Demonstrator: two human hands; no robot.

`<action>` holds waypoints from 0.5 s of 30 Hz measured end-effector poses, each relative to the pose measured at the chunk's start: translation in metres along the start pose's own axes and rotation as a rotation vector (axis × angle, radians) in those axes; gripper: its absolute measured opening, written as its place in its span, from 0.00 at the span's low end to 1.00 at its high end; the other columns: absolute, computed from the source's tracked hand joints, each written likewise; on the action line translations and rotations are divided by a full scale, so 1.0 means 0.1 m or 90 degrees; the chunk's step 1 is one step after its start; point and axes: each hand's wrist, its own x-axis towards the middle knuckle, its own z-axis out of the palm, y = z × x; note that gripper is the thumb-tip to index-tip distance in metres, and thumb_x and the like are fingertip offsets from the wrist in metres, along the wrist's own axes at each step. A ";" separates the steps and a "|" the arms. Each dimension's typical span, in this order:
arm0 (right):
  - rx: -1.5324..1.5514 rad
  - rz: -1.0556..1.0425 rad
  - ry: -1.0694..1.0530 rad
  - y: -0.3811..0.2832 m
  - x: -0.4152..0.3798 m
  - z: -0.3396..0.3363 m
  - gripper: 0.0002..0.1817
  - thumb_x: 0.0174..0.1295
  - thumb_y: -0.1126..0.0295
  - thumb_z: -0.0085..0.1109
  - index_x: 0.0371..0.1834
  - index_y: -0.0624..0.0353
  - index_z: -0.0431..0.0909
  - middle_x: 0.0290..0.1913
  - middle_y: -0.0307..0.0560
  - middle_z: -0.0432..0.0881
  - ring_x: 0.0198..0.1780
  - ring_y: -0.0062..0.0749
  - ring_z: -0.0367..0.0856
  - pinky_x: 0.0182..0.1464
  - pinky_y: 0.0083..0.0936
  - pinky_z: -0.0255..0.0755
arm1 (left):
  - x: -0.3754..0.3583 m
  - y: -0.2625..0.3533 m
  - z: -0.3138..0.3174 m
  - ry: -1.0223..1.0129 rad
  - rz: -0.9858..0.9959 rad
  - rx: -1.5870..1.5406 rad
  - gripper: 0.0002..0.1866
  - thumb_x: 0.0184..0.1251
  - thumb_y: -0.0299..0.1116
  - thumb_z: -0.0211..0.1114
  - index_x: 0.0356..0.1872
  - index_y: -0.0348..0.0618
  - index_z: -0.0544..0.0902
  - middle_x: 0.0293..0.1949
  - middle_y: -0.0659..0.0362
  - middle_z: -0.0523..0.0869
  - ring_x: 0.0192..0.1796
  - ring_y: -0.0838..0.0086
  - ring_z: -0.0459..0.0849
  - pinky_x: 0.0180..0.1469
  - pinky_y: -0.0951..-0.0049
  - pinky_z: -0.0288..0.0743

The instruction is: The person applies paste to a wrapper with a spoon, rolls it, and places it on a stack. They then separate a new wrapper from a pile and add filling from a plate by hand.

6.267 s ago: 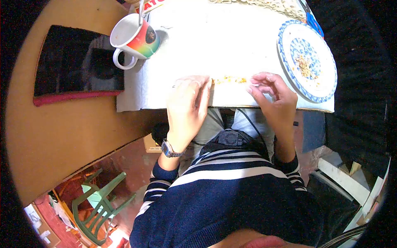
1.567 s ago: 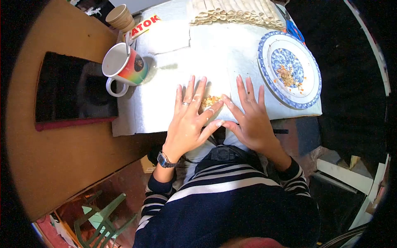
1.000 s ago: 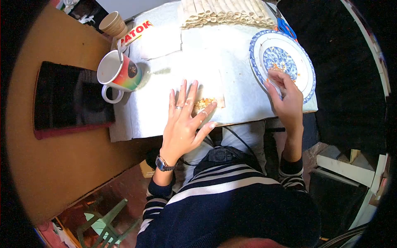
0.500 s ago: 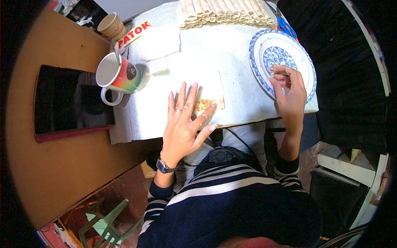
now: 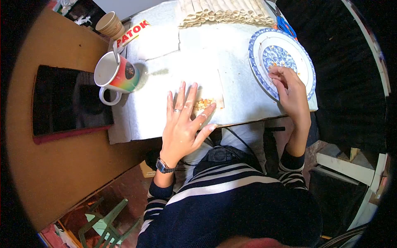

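My left hand (image 5: 182,124) lies flat with fingers spread on a pale, thin wrapper sheet whose outline is mostly lost in the glare. Beside its index finger sits a small heap of crumbly yellow-orange filling (image 5: 202,103). Over the near part of a blue-and-white patterned plate (image 5: 253,62), my right hand (image 5: 291,93) has its fingertips pinched together; whatever is between them is hidden. Scraps of the same filling (image 5: 282,63) dot the plate. Bits of it also cling to my left fingers.
Thin rolled wrappers (image 5: 225,12) are stacked at the back, with blue-handled scissors (image 5: 285,27) to their right. On the left stand a colourful mug (image 5: 124,76) with a spoon, a ribbed cup (image 5: 111,25) and a PATOK-labelled pack (image 5: 134,33). Farther left lies a black tablet (image 5: 68,101).
My right hand has shifted slightly, its fingers drawing closer together over the plate and its wrist moving right. My left hand stays in place beside the filling.
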 end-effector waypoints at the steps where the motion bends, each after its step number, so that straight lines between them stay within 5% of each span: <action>1: -0.008 0.013 -0.013 -0.01 -0.01 -0.02 0.11 0.66 0.83 0.55 0.50 0.66 0.78 0.48 0.55 0.82 0.47 0.38 0.87 0.51 0.27 0.78 | 0.00 0.00 0.00 0.002 0.002 0.005 0.21 0.67 0.50 0.61 0.57 0.57 0.86 0.77 0.42 0.59 0.79 0.41 0.52 0.76 0.35 0.39; 3: -0.024 0.039 -0.039 -0.05 -0.04 -0.11 0.11 0.67 0.84 0.55 0.51 0.67 0.78 0.49 0.53 0.83 0.50 0.32 0.87 0.52 0.24 0.79 | 0.01 0.01 -0.01 0.008 0.007 0.014 0.22 0.66 0.52 0.64 0.56 0.56 0.87 0.76 0.42 0.61 0.79 0.42 0.54 0.76 0.35 0.42; 6: -0.010 0.007 -0.043 -0.06 -0.06 -0.18 0.11 0.65 0.83 0.54 0.49 0.67 0.78 0.47 0.55 0.83 0.47 0.40 0.87 0.51 0.27 0.78 | 0.00 0.00 0.00 0.010 0.008 0.014 0.22 0.65 0.52 0.64 0.57 0.56 0.86 0.76 0.42 0.61 0.79 0.42 0.54 0.76 0.35 0.42; 15: -0.084 0.013 -0.048 -0.02 -0.09 -0.43 0.10 0.64 0.82 0.55 0.47 0.65 0.80 0.44 0.53 0.84 0.44 0.39 0.87 0.48 0.27 0.79 | 0.00 0.01 0.00 -0.003 -0.003 0.009 0.21 0.68 0.47 0.60 0.59 0.58 0.86 0.77 0.43 0.59 0.79 0.41 0.52 0.77 0.36 0.38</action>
